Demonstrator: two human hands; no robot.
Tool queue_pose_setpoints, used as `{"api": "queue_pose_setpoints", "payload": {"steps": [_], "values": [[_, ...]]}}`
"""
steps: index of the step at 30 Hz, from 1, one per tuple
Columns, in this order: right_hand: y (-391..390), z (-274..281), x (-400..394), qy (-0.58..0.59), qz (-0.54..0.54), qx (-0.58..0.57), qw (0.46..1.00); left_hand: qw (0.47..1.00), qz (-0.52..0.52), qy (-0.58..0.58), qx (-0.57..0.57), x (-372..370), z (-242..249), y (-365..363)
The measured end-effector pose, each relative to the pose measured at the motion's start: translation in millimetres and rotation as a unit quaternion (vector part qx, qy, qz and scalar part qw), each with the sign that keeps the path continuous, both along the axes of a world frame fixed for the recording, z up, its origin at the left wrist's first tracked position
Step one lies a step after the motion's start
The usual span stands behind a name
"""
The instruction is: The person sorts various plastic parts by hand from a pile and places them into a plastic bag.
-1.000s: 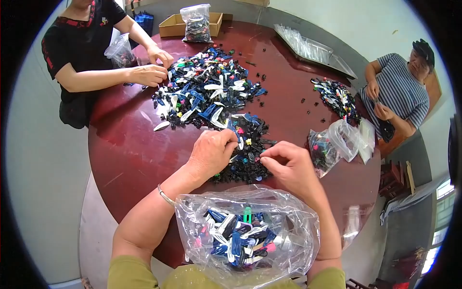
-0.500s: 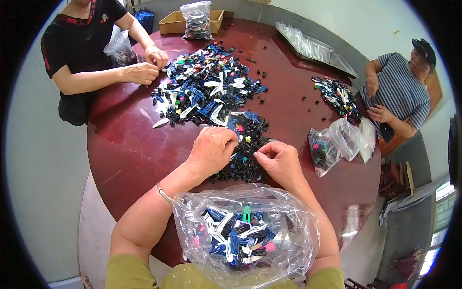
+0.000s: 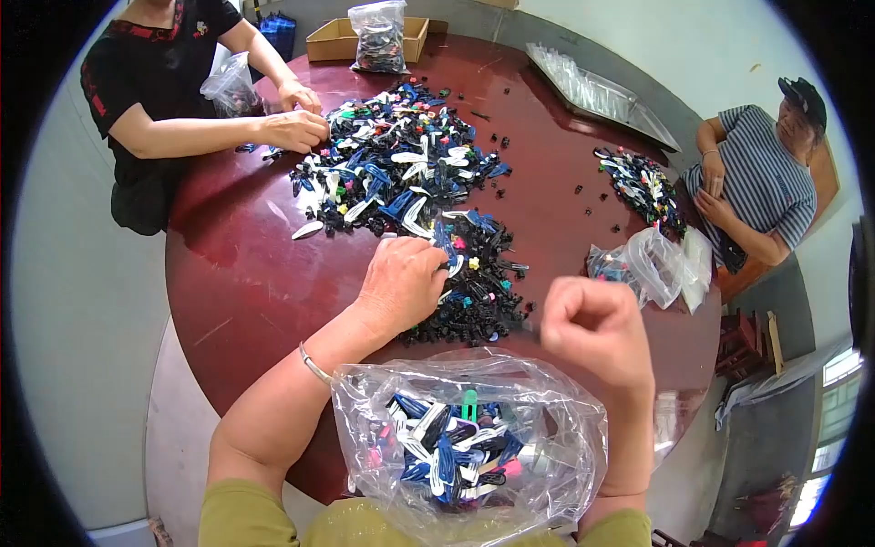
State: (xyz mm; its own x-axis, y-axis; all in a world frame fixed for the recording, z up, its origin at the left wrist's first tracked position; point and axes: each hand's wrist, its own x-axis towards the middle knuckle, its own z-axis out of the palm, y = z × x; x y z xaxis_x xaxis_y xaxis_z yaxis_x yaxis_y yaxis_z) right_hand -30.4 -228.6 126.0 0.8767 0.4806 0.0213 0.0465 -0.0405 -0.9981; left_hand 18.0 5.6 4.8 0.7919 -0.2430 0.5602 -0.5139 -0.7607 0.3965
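My left hand (image 3: 404, 281) is at the near pile of small black claw clips (image 3: 469, 314), its fingertips pinched beside a blue snap hair clip (image 3: 444, 239). What they grip is hidden by the fingers. To the right, my right hand (image 3: 602, 328) is raised off the pile with its fingers curled closed, slightly blurred; I cannot make out anything in it. Directly before me is an open clear plastic bag (image 3: 556, 410), holding blue, white and black snap hair clips (image 3: 447, 451). Just beyond my left hand lies a larger pile of mixed hair clips (image 3: 387, 173).
At the round red table (image 3: 246, 301), a person in black (image 3: 150, 91) handles clips at the left. A person in stripes (image 3: 766, 173) sits right by another clip pile (image 3: 638, 182) and a plastic bag (image 3: 652, 260). Behind are a cardboard box (image 3: 328, 47), a filled bag (image 3: 378, 41) and a tray (image 3: 629, 109).
My right hand has lifted away from the near pile toward the right and up. My left hand has barely moved. The left person's hands have shifted right, toward the large pile.
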Motion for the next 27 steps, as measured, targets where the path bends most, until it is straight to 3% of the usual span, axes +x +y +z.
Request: {"api": "queue_pose_setpoints", "payload": {"steps": [1,3,5,6,7,11,16,22,25,27], "values": [[-1.8,6.4,-2.7,-0.076,0.063,0.002,0.995,1.000,0.003,0.003,0.009,-0.8,0.7,-0.1],[2.1,9.8,-6.4,-0.114,0.129,0.038,0.984,1.000,0.007,0.015,0.012,-1.5,1.4,-0.3],[2.3,3.7,-0.4,-0.136,0.088,-0.040,0.986,1.000,0.006,0.024,0.013,-2.0,2.1,-0.3],[10.9,-6.1,0.1,-0.078,-0.013,-0.058,0.995,1.000,0.005,0.028,0.012,-2.1,2.2,-0.1],[18.8,-19.0,9.8,-0.137,-0.082,-0.109,0.981,0.999,0.005,0.031,0.011,-1.9,2.2,0.2],[18.7,-78.4,39.5,-0.230,-0.142,-0.256,0.928,0.999,0.007,0.034,0.017,-0.4,1.3,1.0],[26.6,-89.9,37.7,-0.262,-0.153,-0.374,0.876,0.999,0.000,0.053,0.009,-1.2,4.1,0.0],[27.7,-88.7,39.8,-0.212,-0.142,-0.375,0.891,0.997,-0.029,0.071,-0.032,2.7,-3.2,-0.3],[21.4,-90.0,43.1,-0.129,-0.138,-0.328,0.926,0.991,-0.027,0.113,-0.065,1.3,1.8,-0.8],[14.2,-94.2,47.6,-0.063,-0.142,-0.212,0.965,0.991,-0.013,0.121,-0.058,1.3,5.5,0.3]]}}
